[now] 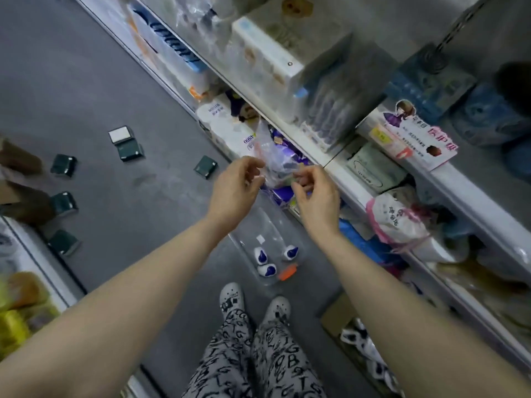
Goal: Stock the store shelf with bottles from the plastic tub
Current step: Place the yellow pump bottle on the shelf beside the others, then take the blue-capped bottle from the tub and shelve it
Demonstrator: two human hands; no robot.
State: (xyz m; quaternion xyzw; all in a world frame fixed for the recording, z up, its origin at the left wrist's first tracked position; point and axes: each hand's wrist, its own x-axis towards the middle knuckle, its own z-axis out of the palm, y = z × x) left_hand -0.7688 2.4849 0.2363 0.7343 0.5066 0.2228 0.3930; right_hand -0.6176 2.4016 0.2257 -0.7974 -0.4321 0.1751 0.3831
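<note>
Left hand: my left hand is raised in front of the shelf, fingers curled in, pinching the left edge of a clear plastic bag.
Right hand: my right hand mirrors it, thumb and forefinger pressed on the bag's right edge. Both grips are closed on thin film, not on a bottle.
Bag: crinkly, see-through and limp, stretched between the two pinches. I cannot tell what is in it; motion blur hides that.
Tub: the plastic tub sits on the floor directly below my hands, just ahead of my shoes. It is a clear, rounded-corner box with its long axis running near to far, and an orange clip on the near end.
Bottles: three small white bottles with blue caps lie at the tub's near end, close together, caps pointing roughly away from me. The rest of the tub looks empty.
Key relation: the bottles are straight down and slightly near of both grips; the hands are about equally close, the right perhaps nearer.
Shelf: the store shelf runs diagonally along the right, its white metal edge just beyond my fingers, packed with soft wrapped packs.
Next move, my judgement: one hand must let go of the bag before reaching down.
</note>
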